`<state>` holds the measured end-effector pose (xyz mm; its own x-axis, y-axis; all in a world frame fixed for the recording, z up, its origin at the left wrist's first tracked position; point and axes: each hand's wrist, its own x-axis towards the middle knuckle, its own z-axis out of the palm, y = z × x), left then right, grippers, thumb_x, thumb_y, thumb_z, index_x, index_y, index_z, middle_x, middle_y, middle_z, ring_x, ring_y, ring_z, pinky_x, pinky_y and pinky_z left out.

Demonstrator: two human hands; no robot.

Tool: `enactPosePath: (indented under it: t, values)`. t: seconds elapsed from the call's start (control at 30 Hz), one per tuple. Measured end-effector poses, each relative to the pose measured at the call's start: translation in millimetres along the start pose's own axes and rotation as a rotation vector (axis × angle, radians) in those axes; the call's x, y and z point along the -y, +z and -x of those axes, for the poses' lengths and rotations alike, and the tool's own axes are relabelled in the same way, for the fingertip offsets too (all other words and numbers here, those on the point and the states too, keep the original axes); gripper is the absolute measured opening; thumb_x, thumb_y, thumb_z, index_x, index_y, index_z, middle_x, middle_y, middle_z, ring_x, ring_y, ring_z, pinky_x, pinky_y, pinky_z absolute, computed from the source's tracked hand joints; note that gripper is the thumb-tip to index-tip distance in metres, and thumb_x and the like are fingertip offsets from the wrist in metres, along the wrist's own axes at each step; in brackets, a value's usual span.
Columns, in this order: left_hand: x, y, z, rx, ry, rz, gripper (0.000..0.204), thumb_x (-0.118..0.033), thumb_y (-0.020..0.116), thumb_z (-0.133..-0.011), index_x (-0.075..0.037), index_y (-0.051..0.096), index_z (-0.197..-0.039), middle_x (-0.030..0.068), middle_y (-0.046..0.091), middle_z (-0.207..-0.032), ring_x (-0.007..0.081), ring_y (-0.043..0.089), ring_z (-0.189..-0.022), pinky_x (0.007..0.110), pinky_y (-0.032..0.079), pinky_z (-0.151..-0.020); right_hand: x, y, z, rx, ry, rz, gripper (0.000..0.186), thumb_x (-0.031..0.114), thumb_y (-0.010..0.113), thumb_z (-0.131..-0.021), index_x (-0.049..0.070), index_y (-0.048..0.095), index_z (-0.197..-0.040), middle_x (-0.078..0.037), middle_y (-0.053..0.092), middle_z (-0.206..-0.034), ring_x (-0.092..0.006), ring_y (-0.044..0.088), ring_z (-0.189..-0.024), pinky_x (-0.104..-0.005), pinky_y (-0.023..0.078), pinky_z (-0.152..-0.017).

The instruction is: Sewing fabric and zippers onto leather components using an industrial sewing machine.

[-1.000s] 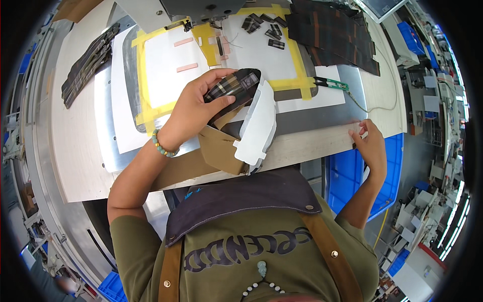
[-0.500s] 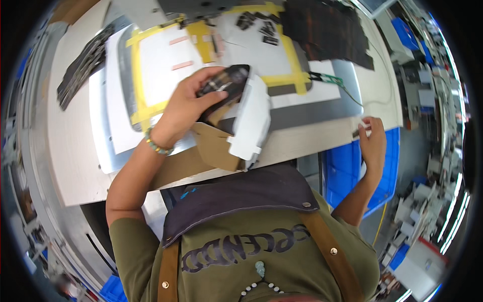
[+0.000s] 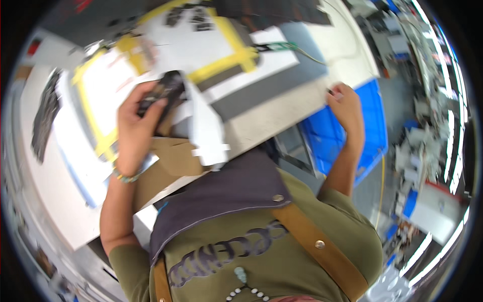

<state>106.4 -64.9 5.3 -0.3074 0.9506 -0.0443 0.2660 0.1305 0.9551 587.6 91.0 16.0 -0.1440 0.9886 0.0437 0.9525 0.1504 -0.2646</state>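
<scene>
Blurred by motion, my left hand [image 3: 135, 123] grips a dark plaid fabric piece [image 3: 167, 84] above the white work sheets. Against that piece, and hanging down from it, is a white cut-out piece [image 3: 209, 133], with brown cardboard [image 3: 176, 156] below at the table edge. My right hand [image 3: 344, 108] is at the table's right front edge, above a blue plastic bin [image 3: 372, 116]; its fingertips are closed around a small dark thing that I cannot make out.
Yellow-taped templates [image 3: 204, 70] lie beneath a machine head, with several small dark pieces [image 3: 201, 20]. Plaid fabric lies at top right [image 3: 271, 10] and left [image 3: 43, 116]. Green-handled snips [image 3: 279, 47] trail a cord. Cluttered benches [image 3: 412, 151] stand beyond the table.
The view has swung, so the table now looks tilted and blurred. My left hand still has the plaid piece. My right fingers have drawn together at the table edge.
</scene>
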Motion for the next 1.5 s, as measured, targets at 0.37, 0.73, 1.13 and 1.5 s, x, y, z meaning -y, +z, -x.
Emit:
enactPosePath:
  t: [0.37, 0.73, 1.13, 1.5]
  values:
    - [-10.9, 4.8, 2.6, 0.044, 0.038, 0.057, 0.028, 0.003, 0.072, -0.098, 0.003, 0.07, -0.125, 0.0036, 0.076, -0.106, 0.006, 0.065, -0.096, 0.024, 0.054, -0.088, 99.9, -51.3, -54.4, 0.345, -0.227, -0.053, 0.015, -0.001, 0.066, -0.088, -0.003, 0.069, -0.103, -0.013, 0.067, -0.086, -0.0197, 0.066, -0.08, -0.0321, 0.053, -0.073]
    - [-16.0, 5.3, 4.8, -0.088, 0.266, -0.09, 0.029, 0.006, 0.069, -0.091, 0.001, 0.074, -0.119, 0.0144, 0.077, -0.103, 0.0237, 0.072, -0.082, 0.033, 0.057, -0.079, 252.2, 5.4, -89.3, 0.035, -0.974, -0.388, 0.018, 0.015, 0.079, -0.095, 0.002, 0.075, -0.107, -0.011, 0.073, -0.098, -0.0268, 0.072, -0.09, -0.0348, 0.055, -0.079]
    - [-17.9, 3.8, 4.5, -0.127, 0.418, -0.198, 0.029, 0.011, 0.069, -0.086, -0.002, 0.075, -0.111, 0.0132, 0.076, -0.102, 0.0329, 0.074, -0.091, 0.04, 0.06, -0.08, 283.4, 48.2, -39.2, 0.214, -0.995, -0.716, 0.018, 0.01, 0.088, -0.084, 0.005, 0.076, -0.097, -0.006, 0.069, -0.094, -0.0241, 0.066, -0.087, -0.0355, 0.053, -0.073]
    - [-15.7, 5.3, 4.2, -0.13, 0.417, -0.209, 0.027, 0.011, 0.07, -0.086, -0.001, 0.075, -0.11, 0.0132, 0.076, -0.103, 0.0345, 0.074, -0.093, 0.04, 0.06, -0.08, 282.0, 51.1, -36.9, 0.214, -0.962, -0.768, 0.014, 0.008, 0.088, -0.085, 0.003, 0.078, -0.093, -0.006, 0.068, -0.091, -0.0218, 0.066, -0.084, -0.0342, 0.053, -0.073]
